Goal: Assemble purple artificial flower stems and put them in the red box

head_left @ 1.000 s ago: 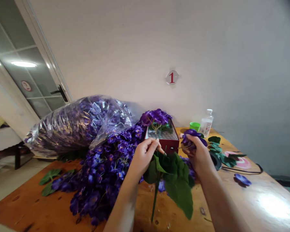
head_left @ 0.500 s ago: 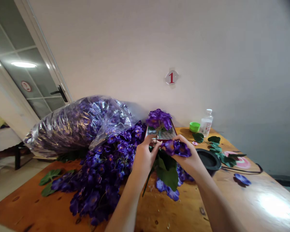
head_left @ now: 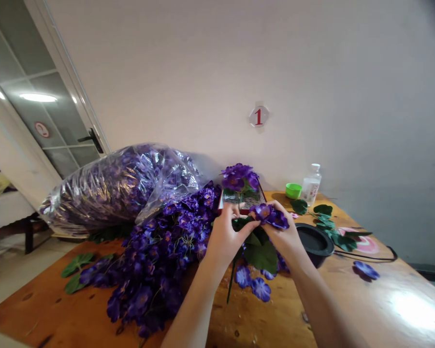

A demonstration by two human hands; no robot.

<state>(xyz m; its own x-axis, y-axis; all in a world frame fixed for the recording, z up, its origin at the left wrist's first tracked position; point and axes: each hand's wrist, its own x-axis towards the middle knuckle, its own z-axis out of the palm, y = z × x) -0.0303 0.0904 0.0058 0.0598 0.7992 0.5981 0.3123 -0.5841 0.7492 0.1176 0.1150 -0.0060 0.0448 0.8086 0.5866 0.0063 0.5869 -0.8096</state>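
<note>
The head camera looks forward and down over the nearby table (head_left: 65, 309) toward the wall (head_left: 188, 72) behind it.

Purp. flowers (head_left: 266, 213) (grn leaves (head_left: 264, 256) just below)

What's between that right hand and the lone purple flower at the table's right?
In the head view, a black round container stands between the right hand and the lone flower; a dark cord runs close by that flower.

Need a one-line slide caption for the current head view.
Right hand holding purple blossoms over green leaves, left hand close by, a purple flower heap on the left.
</note>
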